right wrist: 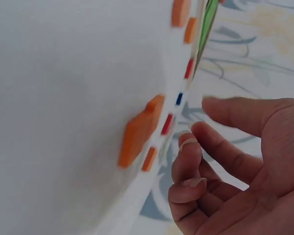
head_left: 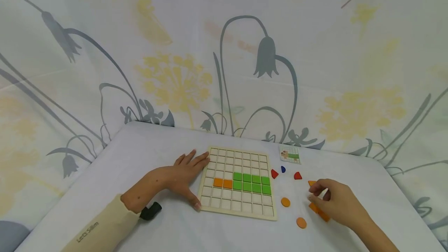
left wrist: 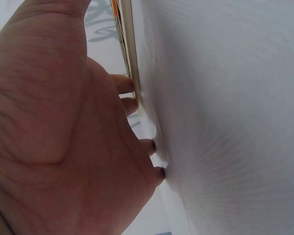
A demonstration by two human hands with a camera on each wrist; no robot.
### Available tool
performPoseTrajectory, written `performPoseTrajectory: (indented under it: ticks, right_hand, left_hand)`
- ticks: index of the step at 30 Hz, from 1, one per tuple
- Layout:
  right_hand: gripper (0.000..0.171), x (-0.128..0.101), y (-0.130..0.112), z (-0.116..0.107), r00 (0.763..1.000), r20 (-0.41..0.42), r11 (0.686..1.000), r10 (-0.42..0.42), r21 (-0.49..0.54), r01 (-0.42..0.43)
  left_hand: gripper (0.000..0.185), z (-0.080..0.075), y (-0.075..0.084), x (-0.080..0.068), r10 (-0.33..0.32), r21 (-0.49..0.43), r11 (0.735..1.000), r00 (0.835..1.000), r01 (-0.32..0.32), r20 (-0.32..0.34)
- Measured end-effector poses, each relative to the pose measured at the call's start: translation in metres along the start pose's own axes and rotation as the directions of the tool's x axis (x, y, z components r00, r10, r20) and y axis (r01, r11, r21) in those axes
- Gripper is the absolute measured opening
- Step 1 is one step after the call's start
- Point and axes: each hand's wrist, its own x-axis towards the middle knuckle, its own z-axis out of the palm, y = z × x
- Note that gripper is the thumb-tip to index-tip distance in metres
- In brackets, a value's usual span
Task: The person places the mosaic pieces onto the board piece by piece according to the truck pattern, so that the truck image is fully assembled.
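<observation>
In the head view my left hand (head_left: pixel 183 178) spreads its fingers along the left edge of a pale wooden grid board (head_left: pixel 226 204). The left wrist view shows the fingertips (left wrist: pixel 130 105) at the board's side and on the white cloth. On the board lie two orange squares (head_left: pixel 223 183) and two rows of green squares (head_left: pixel 251 182). My right hand (head_left: pixel 334 201) hovers over orange pieces (head_left: pixel 322 215) to the board's right. In the right wrist view its fingers (right wrist: pixel 188 161) are loosely bent, the thumb apart, with nothing seen between them. Those orange pieces (right wrist: pixel 137 134) lie on the cloth below.
Two orange discs (head_left: pixel 296 213), red pieces (head_left: pixel 298 175) and a blue piece (head_left: pixel 283 169) lie right of the board. Behind them is a small picture card (head_left: pixel 292 156). A black object (head_left: pixel 151 211) sits by the left forearm. Flower-patterned cloth (head_left: pixel 217 69) hangs behind.
</observation>
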Motion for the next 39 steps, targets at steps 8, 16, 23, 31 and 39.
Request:
performPoseTrajectory:
  ticks: [8, 16, 23, 31, 39]
  right_hand:
    - [0.025, 0.001, 0.017, 0.003, 0.994, 0.083, 0.997, 0.076, -0.027, -0.074]
    - [0.021, 0.007, 0.001, 0.009, 0.998, 0.069, 1.000, 0.000, 0.019, -0.002]
    - [0.021, 0.019, -0.043, 0.022, 0.993, 0.030, 0.989, -0.112, 0.095, 0.109]
    - [0.017, 0.040, -0.095, 0.043, 0.935, 0.039, 0.919, -0.354, 0.203, 0.339]
    - [0.011, 0.062, -0.139, 0.069, 0.891, 0.066, 0.869, -0.449, 0.263, 0.419]
  left_hand:
    - [0.142, -0.001, -0.004, -0.002, -0.003, -0.001, 1.000, 1.000, 0.003, -0.011]
    - [0.142, 0.000, -0.005, -0.003, 0.000, -0.013, 1.000, 1.000, 0.000, -0.010]
    - [0.141, -0.002, -0.003, -0.003, 0.001, -0.016, 1.000, 1.000, -0.001, -0.006]
    - [0.141, 0.000, -0.001, -0.002, 0.002, -0.011, 1.000, 1.000, -0.002, -0.001]
    - [0.140, -0.001, 0.000, -0.002, 0.004, -0.018, 1.000, 1.000, -0.003, 0.001]
